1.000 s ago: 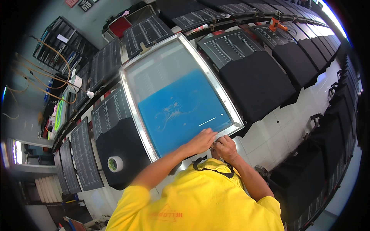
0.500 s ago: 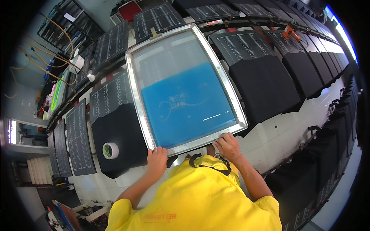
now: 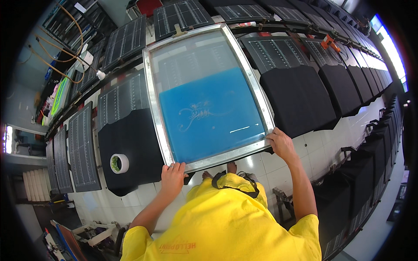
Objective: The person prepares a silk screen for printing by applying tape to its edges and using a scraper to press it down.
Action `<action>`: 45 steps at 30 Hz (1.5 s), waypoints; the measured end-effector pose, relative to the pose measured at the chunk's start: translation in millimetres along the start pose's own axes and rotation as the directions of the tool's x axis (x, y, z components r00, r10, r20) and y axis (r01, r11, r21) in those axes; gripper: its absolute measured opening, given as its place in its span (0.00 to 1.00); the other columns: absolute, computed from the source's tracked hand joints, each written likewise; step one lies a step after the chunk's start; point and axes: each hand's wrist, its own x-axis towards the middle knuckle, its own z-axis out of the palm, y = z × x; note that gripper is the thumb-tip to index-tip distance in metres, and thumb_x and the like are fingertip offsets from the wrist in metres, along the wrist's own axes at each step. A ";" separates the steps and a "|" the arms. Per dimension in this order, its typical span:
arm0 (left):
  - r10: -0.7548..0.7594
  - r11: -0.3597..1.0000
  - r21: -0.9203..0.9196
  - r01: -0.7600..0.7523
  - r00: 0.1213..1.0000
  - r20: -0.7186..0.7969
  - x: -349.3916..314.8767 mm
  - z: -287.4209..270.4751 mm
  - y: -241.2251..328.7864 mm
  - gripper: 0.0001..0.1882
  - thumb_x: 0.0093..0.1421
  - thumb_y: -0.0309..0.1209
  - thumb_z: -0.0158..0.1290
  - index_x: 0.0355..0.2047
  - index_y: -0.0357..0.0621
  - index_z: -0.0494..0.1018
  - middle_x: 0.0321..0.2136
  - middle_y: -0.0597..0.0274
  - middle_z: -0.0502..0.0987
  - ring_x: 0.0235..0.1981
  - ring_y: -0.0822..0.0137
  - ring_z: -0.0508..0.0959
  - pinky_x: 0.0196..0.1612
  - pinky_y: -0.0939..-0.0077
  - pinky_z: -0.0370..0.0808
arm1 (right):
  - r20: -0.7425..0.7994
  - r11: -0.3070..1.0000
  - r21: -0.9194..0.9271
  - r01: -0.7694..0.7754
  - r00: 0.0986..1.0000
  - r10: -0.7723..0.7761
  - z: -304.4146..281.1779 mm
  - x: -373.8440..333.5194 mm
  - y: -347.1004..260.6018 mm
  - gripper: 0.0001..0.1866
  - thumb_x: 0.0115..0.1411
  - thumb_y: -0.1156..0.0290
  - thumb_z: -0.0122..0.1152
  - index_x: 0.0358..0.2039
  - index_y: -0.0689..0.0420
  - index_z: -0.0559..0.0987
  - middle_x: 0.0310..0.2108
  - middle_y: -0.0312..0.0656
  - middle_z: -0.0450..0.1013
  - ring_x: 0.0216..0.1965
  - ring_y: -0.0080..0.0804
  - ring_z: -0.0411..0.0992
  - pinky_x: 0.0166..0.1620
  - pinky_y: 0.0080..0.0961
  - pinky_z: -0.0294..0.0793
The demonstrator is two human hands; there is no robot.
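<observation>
A large silver-framed printing screen [image 3: 223, 159] lies over one of the boards in front of me. Blue coating [image 3: 217, 130] covers the nearer part of its mesh, with a pale curling design in it; the far part is clear grey mesh. My left hand [image 3: 173, 175] is closed over the near rim by the left corner, fingers on top. At the near right corner, my right hand [image 3: 281, 143] grips the frame with its fingers bent round the edge. What lies beneath the blue area is hidden.
Left of the screen, a roll of tape [image 3: 123, 163] rests on black cloth [image 3: 130, 141] over a board. Black cloth [image 3: 300, 100] drapes the boards to the right. An orange tool [image 3: 328, 42] stands farther right. Cables [image 3: 72, 52] hang at upper left; black-draped boards [image 3: 365, 161] line the lower right.
My right hand has moved right along the near rim to the corner. My left hand keeps its hold near the left corner. The view has shifted slightly.
</observation>
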 end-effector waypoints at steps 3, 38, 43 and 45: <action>-0.005 1.000 -0.010 0.005 1.000 -0.028 -0.8 2.3 -0.9 0.25 0.52 0.38 0.67 0.48 0.43 0.76 0.36 0.61 0.77 0.41 0.63 0.78 0.44 0.65 0.64 | 0.055 0.999 0.031 -0.019 0.998 0.018 -3.3 9.1 5.7 0.05 0.58 0.74 0.62 0.35 0.57 0.83 0.33 0.43 0.74 0.39 0.44 0.76 0.41 0.38 0.76; -0.701 0.573 -0.720 0.391 0.690 -0.183 31.4 42.1 -63.7 0.20 0.71 0.37 0.45 0.50 0.32 0.75 0.42 0.45 0.77 0.42 0.49 0.79 0.48 0.61 0.74 | -0.374 0.892 0.385 -0.239 0.843 0.387 8.8 -34.2 54.1 0.09 0.66 0.74 0.57 0.44 0.63 0.80 0.42 0.49 0.78 0.42 0.44 0.78 0.44 0.33 0.76; -0.733 0.505 -0.742 0.440 0.672 -0.100 71.2 46.8 -71.5 0.25 0.72 0.41 0.40 0.44 0.28 0.76 0.42 0.38 0.76 0.46 0.40 0.76 0.52 0.53 0.70 | -0.466 0.973 0.204 -0.110 0.863 0.195 42.2 70.0 38.1 0.12 0.69 0.69 0.54 0.44 0.63 0.81 0.42 0.50 0.79 0.43 0.49 0.77 0.48 0.38 0.75; -0.767 0.419 -0.788 0.452 0.641 -0.040 72.7 59.2 -86.6 0.25 0.72 0.41 0.40 0.42 0.28 0.76 0.42 0.37 0.76 0.47 0.39 0.75 0.52 0.52 0.69 | -0.452 0.960 0.225 -0.164 0.855 0.252 49.6 100.5 28.3 0.15 0.69 0.64 0.52 0.41 0.63 0.82 0.41 0.51 0.79 0.44 0.52 0.76 0.50 0.43 0.74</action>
